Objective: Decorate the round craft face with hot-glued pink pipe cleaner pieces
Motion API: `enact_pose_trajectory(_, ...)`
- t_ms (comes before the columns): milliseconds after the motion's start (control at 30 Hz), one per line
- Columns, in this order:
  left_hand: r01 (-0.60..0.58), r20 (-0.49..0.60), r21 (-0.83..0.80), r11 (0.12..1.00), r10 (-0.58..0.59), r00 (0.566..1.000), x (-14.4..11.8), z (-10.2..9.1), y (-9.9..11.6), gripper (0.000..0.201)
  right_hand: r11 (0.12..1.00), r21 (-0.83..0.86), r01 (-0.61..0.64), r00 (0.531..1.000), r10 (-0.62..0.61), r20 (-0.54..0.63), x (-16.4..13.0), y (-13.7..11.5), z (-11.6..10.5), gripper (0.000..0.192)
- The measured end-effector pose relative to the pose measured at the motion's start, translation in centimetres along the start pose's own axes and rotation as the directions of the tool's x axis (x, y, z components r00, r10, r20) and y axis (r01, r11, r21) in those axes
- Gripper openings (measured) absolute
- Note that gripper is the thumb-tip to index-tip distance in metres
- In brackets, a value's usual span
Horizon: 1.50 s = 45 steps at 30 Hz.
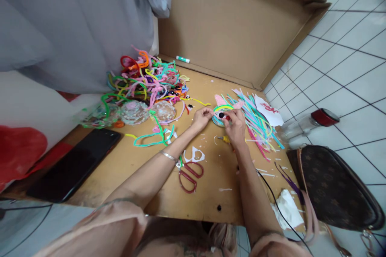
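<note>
While both hands work near the board's far right edge, the right hand [234, 126] pinches a black googly eye onto the coiled disc [221, 113], steadied by left hand [202, 118] fingertips; face unfinished, spare stems [144, 78] unused.

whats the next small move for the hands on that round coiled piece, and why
Probably press the black googly eye down onto the round coiled piece with the right hand, while the left hand steadies its edge. Both hands sit at the coil, the right fingertips at the eye on its face. Whether it is stuck on cannot be told.
</note>
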<state>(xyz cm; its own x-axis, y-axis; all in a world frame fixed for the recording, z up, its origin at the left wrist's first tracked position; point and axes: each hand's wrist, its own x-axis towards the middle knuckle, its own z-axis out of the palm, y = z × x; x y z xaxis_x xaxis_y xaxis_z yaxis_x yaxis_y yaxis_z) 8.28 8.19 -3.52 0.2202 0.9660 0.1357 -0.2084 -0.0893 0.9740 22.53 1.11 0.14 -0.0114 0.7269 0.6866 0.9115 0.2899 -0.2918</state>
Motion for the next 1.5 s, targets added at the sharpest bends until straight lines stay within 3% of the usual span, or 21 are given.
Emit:
enact_pose_trajectory(433,-0.157,-0.032,0.083,0.984,0.161,0.987,-0.6,0.1,0.3,0.010,0.999,0.044,-0.032,0.999,0.032,-0.005,-0.2,-0.1,-0.1,0.021)
enact_pose_trajectory(800,-0.253,-0.006,0.220,0.942,0.260,0.966,-2.4,-0.5,3.3,0.013,0.997,0.059,-0.044,0.998,0.047,-0.050,-0.2,-1.3,-1.1,0.022)
enact_pose_trajectory(933,-0.329,0.027,0.262,0.907,0.334,0.942,-3.8,-1.2,4.9,0.019,0.983,0.178,-0.050,0.998,0.057,-0.037,0.1,-3.0,-2.5,0.021)
enact_pose_trajectory(1067,-0.327,0.000,0.221,0.919,0.335,0.942,-5.2,-1.8,6.1,0.022,0.923,0.367,-0.117,0.993,0.114,0.031,-0.4,-4.7,-3.3,0.020)
enact_pose_trajectory(1133,-0.281,-0.043,0.136,0.950,0.289,0.956,-5.9,-1.9,6.2,0.026,0.858,0.474,-0.200,0.978,0.208,0.036,-1.1,-5.4,-3.1,0.020)
enact_pose_trajectory(1267,-0.138,-0.116,-0.080,0.987,0.128,0.985,-7.2,-1.7,5.2,0.037,0.688,0.637,-0.348,0.883,0.468,-0.024,-3.0,-6.5,-1.6,0.023)
enact_pose_trajectory(1367,-0.022,-0.097,-0.171,0.985,0.005,0.995,-8.4,-1.1,4.2,0.040,0.820,0.504,-0.271,0.874,0.429,-0.228,-4.2,-6.8,-0.8,0.021)
enact_pose_trajectory(1433,0.040,-0.029,-0.229,0.973,-0.048,0.998,-9.1,-0.6,3.9,0.041,0.931,0.319,-0.177,0.901,0.284,-0.328,-4.7,-6.7,-0.4,0.020)
enact_pose_trajectory(1500,0.079,0.050,-0.291,0.954,-0.067,0.996,-9.6,-0.2,4.1,0.043,0.985,0.160,-0.058,0.936,0.109,-0.334,-5.1,-6.4,-0.1,0.021)
